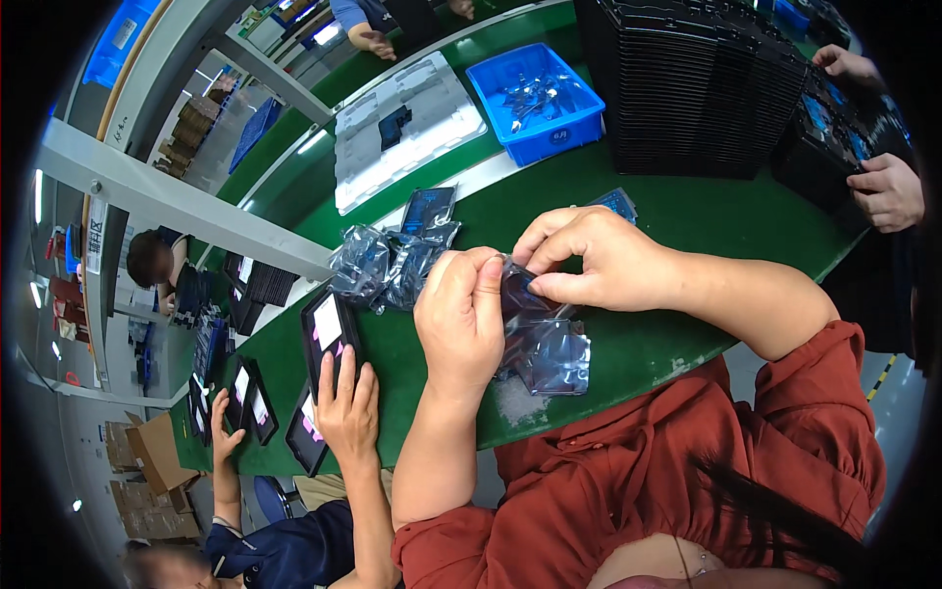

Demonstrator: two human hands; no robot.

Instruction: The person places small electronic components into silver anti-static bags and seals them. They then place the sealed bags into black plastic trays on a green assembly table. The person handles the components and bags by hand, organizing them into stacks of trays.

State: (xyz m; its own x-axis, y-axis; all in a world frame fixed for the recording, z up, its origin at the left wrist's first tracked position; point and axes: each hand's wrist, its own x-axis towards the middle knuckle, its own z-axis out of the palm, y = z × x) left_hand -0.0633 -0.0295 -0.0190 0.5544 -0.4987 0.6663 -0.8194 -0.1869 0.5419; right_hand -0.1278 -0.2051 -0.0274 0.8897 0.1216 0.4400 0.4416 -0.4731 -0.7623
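I see a green worktop (726, 214) bearing crumpled silvery bags (368, 263), a blue bin (557, 142) along its far side, a tall black stack (682, 98) and, leftward, shallow black trays (350, 329).

The person wears a loose, rust-red garment (628, 442) of softly creased fabric with an open neckline, a fine necklace (701, 570) bearing small bright beads, and a left sleeve (442, 550) and right sleeve (819, 383) that terminate near the elbows, the left hand (461, 314) and right hand (608, 260) being bare.
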